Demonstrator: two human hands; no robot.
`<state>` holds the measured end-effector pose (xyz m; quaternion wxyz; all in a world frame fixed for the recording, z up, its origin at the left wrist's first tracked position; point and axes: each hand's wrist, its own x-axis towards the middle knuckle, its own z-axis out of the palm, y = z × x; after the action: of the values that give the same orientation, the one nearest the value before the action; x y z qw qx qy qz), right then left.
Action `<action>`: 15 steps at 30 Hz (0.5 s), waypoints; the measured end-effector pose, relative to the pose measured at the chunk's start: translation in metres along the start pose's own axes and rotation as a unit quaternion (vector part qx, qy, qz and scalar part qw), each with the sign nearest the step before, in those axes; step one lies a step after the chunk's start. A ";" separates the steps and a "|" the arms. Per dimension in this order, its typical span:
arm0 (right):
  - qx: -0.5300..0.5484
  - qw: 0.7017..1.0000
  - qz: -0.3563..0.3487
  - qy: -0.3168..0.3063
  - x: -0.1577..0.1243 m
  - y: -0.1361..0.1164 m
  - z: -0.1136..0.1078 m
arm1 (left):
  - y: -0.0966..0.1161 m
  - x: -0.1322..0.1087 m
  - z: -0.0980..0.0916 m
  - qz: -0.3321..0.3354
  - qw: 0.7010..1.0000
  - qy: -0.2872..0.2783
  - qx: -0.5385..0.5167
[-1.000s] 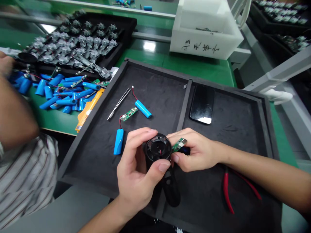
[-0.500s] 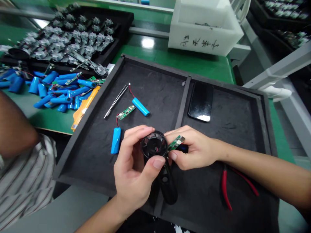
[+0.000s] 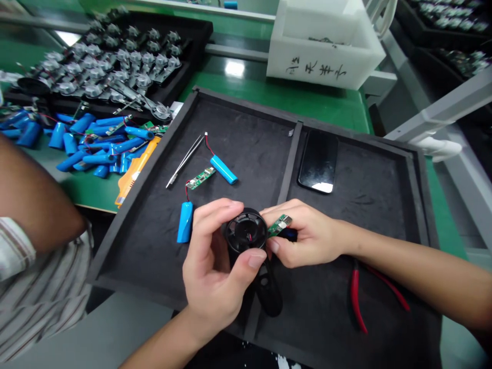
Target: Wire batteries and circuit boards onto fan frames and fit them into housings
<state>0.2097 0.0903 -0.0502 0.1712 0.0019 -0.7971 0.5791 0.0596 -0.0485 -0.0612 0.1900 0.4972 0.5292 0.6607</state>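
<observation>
My left hand (image 3: 215, 271) grips a black round fan housing (image 3: 246, 233) with a handle hanging below it, over a black foam tray (image 3: 154, 205). My right hand (image 3: 307, 236) pinches a small green circuit board (image 3: 280, 225) against the housing's right side. Red wires show inside the housing. On the tray ahead lie two blue cylindrical batteries (image 3: 185, 221) (image 3: 223, 169), a second green board (image 3: 200, 179) wired to them, and metal tweezers (image 3: 185, 160).
A black phone (image 3: 318, 161) lies in the tray's right section, red-handled cutters (image 3: 357, 302) near my right forearm. A pile of blue batteries (image 3: 92, 146), an orange tool (image 3: 134, 171) and a tray of grey motors (image 3: 111, 66) sit at left. A white bin (image 3: 326, 46) stands behind. Another person's arm (image 3: 34, 205) is at left.
My hands and the housing have stayed nearly in place, with small shifts of the fingers. The other person's arm at left has pulled down and nearer.
</observation>
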 end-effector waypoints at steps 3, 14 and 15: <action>-0.007 1.000 -0.001 -0.002 0.000 0.000 0.000 | 0.001 0.000 0.001 0.006 1.000 0.006 -0.001; 0.001 1.000 0.002 -0.014 0.001 -0.002 0.001 | -0.003 -0.004 0.004 0.006 0.998 -0.029 -0.052; 0.001 1.000 0.003 -0.016 0.001 -0.001 0.000 | -0.004 -0.005 0.004 0.011 0.999 -0.030 -0.044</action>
<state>0.2090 0.0896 -0.0488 0.1567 0.0085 -0.7993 0.5801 0.0637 -0.0488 -0.0667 0.2205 0.5138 0.4882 0.6701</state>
